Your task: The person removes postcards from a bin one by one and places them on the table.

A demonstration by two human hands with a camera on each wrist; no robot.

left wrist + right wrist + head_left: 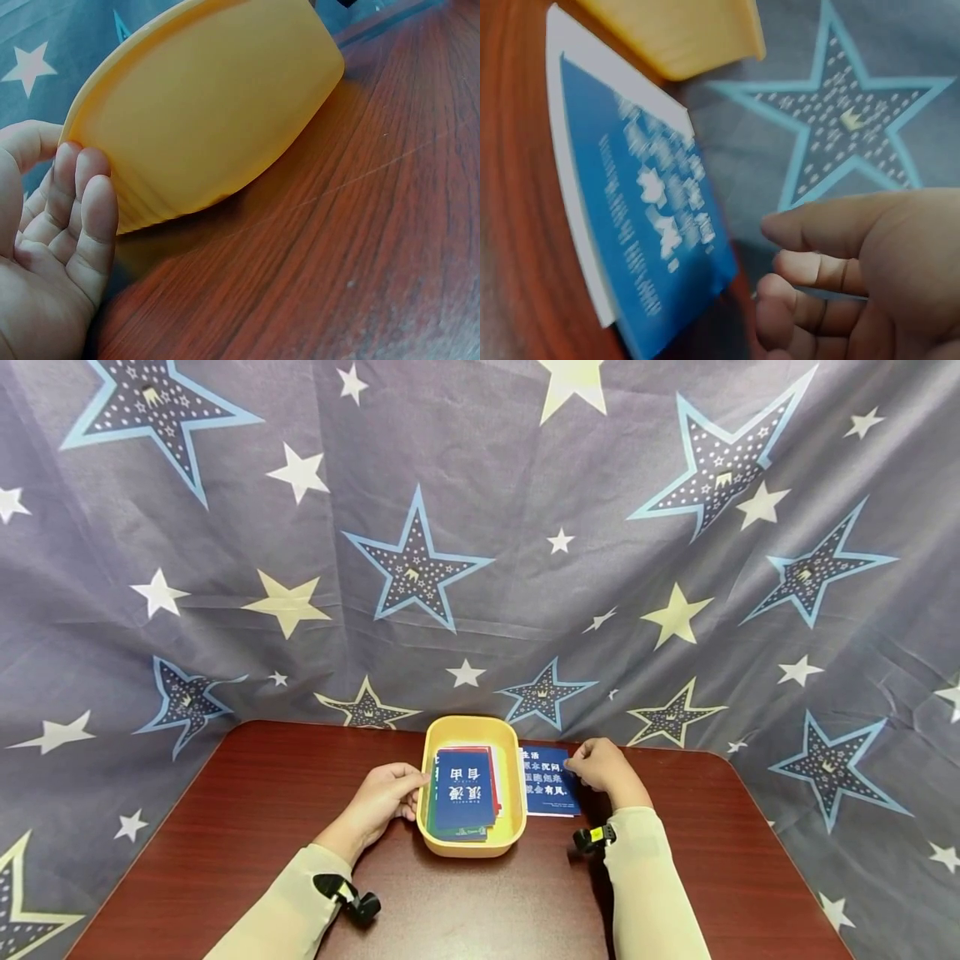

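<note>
A yellow plastic basket stands on the table, holding a loose pile of cards topped by a blue card with white characters. My left hand holds the basket's left rim; in the left wrist view the thumb is at the rim and the fingers lie against the outer wall. Right of the basket lies another blue card with white writing, a white edge showing beneath it. My right hand is at this card's right edge, fingers loosely bent; the right wrist view shows a gap between fingertips and card.
The dark red wooden table extends to both sides and towards me. Behind its far edge hangs a grey curtain patterned with stars. Black wrist cameras are strapped over both pale sleeves.
</note>
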